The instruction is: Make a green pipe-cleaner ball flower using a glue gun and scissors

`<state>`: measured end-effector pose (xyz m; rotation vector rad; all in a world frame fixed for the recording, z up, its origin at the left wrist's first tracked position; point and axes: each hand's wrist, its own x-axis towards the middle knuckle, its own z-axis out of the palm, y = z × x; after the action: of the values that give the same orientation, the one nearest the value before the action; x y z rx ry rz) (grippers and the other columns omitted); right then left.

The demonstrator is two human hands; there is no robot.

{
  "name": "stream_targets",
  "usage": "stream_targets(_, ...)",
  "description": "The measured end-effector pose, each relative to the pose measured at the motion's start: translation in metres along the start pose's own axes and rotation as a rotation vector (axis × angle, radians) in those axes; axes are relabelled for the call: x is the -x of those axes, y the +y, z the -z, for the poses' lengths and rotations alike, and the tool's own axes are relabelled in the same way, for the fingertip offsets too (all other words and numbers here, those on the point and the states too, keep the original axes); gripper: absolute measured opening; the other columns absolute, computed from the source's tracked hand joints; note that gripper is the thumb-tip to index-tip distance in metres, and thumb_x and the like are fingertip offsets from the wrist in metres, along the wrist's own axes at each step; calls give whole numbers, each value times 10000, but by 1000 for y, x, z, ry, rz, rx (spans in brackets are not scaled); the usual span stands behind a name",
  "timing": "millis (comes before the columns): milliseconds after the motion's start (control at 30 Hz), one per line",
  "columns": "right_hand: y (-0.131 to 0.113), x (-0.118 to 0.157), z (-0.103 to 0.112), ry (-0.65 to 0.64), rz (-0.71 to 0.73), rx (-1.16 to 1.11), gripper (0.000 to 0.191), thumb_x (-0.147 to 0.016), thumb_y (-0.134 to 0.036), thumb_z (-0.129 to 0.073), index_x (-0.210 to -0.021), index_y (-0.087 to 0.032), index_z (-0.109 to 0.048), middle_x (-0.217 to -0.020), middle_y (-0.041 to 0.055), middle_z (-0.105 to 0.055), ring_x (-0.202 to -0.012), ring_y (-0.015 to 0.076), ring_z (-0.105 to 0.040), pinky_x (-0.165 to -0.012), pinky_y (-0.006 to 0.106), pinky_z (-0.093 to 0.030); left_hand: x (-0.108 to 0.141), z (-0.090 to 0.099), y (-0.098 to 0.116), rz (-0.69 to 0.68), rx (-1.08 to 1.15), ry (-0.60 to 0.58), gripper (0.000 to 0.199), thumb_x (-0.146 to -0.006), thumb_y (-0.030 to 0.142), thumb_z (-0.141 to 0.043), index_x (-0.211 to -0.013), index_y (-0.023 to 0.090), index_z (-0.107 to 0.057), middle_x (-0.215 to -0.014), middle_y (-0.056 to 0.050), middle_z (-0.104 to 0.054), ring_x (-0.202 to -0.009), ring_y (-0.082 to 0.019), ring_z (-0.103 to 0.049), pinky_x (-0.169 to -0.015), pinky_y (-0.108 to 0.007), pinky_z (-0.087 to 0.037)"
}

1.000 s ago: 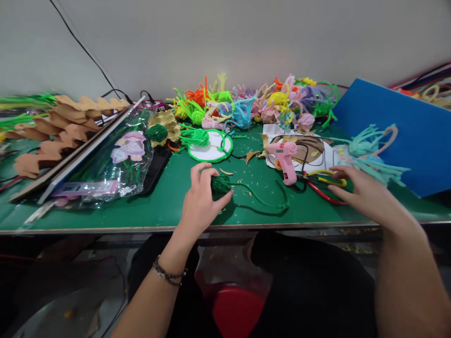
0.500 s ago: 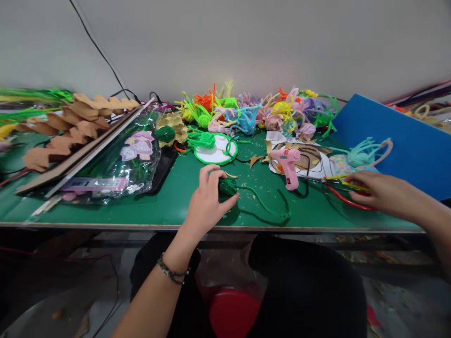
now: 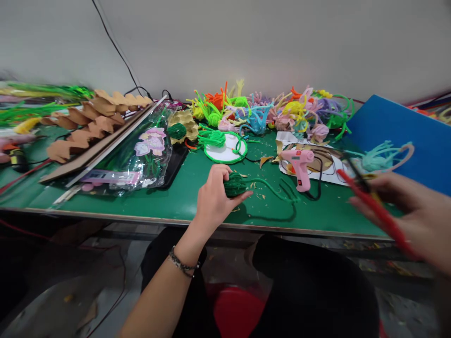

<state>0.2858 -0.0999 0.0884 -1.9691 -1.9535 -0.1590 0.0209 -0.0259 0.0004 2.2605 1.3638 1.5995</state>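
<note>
Between the thumb and fingers of my left hand is a dark green pipe-cleaner bundle, held just above the green table near its front edge. A long green stem trails from it to the right. At the right, my right hand is closed around a red-handled tool, raised over the table and blurred by motion; its dark upper part looks like scissors or pliers. A pink glue gun lies between my hands, on white paper.
Colourful pipe-cleaner bundles line the wall. A white disc with green edging lies behind my left hand. At left are a plastic bag and cardboard strips. A blue board leans at right.
My right hand has lifted the red-handled tool from the table, and it now points up and left. My left hand still holds the dark green bundle. The view has shifted slightly.
</note>
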Motion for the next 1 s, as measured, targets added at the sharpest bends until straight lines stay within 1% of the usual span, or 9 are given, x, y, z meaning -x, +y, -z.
stream_targets(33, -19, -2, -5, -40, 61, -125, 438, -740, -643, -416, -730, -219, -524, -660, 47, -576, -557, 154, -508, -523, 305, -376, 0, 0, 0, 17, -8, 10, 526, -589, 356, -750, -766, 230, -270, -835, 8, -509, -704, -120, -542, -501, -209, -388)
stream_targets(100, -46, -8, -17, -170, 152, -299, 296, -770, -505, -485, -732, -213, -516, -596, 13, -543, -508, 133, -463, -489, 273, -357, 0, 1, -1, 61, -20, 23, 526, -585, 386, -748, -778, 228, -285, -805, 21, -500, -668, -112, -531, -510, -216, -384)
stream_targets(133, -55, -11, -24, -214, 193, -334, 240, -791, -437, -483, -724, -209, -507, -578, 1, -522, -496, 124, -438, -476, 261, -338, 0, 2, -2, 87, -22, 27, 519, -590, 401, -742, -783, 227, -292, -794, 26, -495, -658, -110, -528, -518, -219, -384)
stream_targets(200, -64, -15, -38, -235, 261, -379, 216, -812, -385, -463, -700, -201, -485, -569, -11, -500, -493, 114, -418, -472, 243, -321, 0, 2, -4, 136, -8, 36, 505, -608, 432, -721, -785, 228, -294, -797, 25, -499, -661, -113, -530, -533, -227, -386)
stream_targets(367, -68, -15, -66, -275, 295, -418, 243, -802, -391, -478, -659, -206, -411, -557, -22, -499, -480, 105, -418, -448, 218, -312, 0, 1, -9, 166, 121, 113, 448, -704, 498, -616, -776, 233, -262, -904, -24, -520, -809, -146, -558, -623, -263, -424)
stream_targets(467, -70, -12, -74, -306, 297, -351, 206, -793, -392, -485, -725, -200, -457, -683, 35, -599, -575, 152, -523, -503, 249, -380, 1, 0, -9, 142, 162, 96, 413, -740, 457, -599, -783, 233, -254, -924, -34, -498, -849, -149, -546, -672, -278, -434)
stream_targets(567, -74, -10, -77, -331, 305, -290, 186, -778, -371, -495, -818, -189, -491, -813, 85, -638, -697, 205, -583, -582, 295, -427, 2, 0, -6, 123, 171, 61, 384, -751, 355, -618, -800, 230, -258, -943, -43, -473, -878, -154, -526, -707, -287, -430)
stream_targets(733, -84, -13, -76, -336, 282, -249, 195, -767, -388, -500, -791, -198, -461, -696, 53, -601, -604, 191, -553, -511, 272, -384, 2, 3, -5, 103, 159, 53, 380, -717, 213, -641, -807, 225, -272, -947, -39, -438, -897, -161, -492, -736, -299, -417)
stream_targets(1000, -86, -15, -76, -354, 270, -238, 236, -760, -426, -509, -799, -197, -473, -744, 72, -622, -638, 202, -560, -537, 283, -399, 1, 5, -3, 213, 127, 120, 430, -650, 172, -682, -767, 224, -271, -881, -10, -418, -832, -145, -468, -697, -272, -397)
